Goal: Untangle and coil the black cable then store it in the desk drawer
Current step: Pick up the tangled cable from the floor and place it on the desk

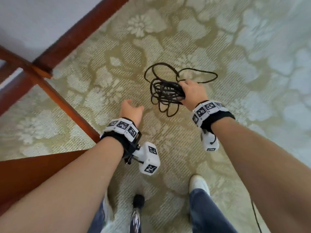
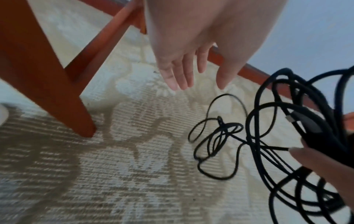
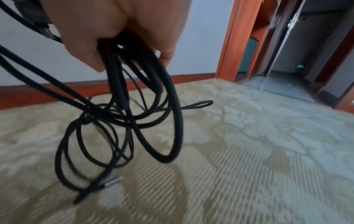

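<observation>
i noted right hand (image 1: 191,91) fingers curled round tangled black cable (image 1: 164,94) bunch above carpet (image 1: 235,81); left hand (image 1: 130,111) fingers straight, holding nothing.

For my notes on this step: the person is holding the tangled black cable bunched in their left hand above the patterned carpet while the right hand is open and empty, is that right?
Not quite: the hands are swapped. The right hand grips the tangled black cable above the patterned carpet, its fingers curled round the strands, while the left hand is open and empty. The head view shows both; the right wrist view confirms the grip.

black cable (image 2: 298,136) cut off at right edge, plug (image 3: 113,182) blurred
</observation>
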`<state>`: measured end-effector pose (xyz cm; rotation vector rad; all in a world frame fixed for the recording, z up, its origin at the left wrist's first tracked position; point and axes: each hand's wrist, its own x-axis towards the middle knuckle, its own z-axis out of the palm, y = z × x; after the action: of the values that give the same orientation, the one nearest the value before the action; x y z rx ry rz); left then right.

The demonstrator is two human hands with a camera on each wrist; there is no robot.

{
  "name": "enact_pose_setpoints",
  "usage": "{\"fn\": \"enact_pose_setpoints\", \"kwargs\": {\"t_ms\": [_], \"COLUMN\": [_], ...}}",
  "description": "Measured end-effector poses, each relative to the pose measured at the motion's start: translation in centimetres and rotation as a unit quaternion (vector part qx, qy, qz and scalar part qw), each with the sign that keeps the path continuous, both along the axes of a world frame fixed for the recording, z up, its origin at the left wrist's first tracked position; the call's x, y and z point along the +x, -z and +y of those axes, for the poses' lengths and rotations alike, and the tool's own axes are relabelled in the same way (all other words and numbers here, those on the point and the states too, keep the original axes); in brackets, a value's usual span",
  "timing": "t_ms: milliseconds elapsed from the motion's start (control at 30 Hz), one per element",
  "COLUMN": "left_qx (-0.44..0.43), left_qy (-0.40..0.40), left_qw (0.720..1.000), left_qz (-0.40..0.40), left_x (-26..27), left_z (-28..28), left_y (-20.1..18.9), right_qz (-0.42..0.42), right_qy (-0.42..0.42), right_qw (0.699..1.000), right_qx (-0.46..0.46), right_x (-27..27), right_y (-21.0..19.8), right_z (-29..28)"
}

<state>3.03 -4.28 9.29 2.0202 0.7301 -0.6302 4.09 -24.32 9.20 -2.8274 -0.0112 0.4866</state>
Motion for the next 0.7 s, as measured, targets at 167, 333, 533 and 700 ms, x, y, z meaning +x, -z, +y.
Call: {"fn": "enact_pose_setpoints", "kwargs": {"t_ms": [167,333,533,700], "left_qx": [-0.043,-0.12,-0.266,-0.303], "left_qy": [0.058,0.079,0.014,-0.012], "left_qw": [0.997,0.986,0.952,0.92], "left_qz": [-0.041,-0.084,-0.152,-0.249], "left_x": [0.4,-1.3,-3.4,-5.8], "left_z": [-2.5,-4.2,-4.1,-2.6], "left_y": [-9.8,-20.1,-33.2,-42.9], "right_qz": [-0.067,-0.18,-0.326,-0.391], "right_qy": [-0.022,-0.017,-0.044,-0.071], "right_qw": [0.997,0.982,0.938,0.914], "right_qx": [0.011,0.059,0.112,0.082], "right_x": [-0.5,-2.4,-7.4,-12.5], "right_y": [-12.9,-27.7,-43.6,-54.1], "right_z": [-2.1,-2.9,-1.2,1.4]}}
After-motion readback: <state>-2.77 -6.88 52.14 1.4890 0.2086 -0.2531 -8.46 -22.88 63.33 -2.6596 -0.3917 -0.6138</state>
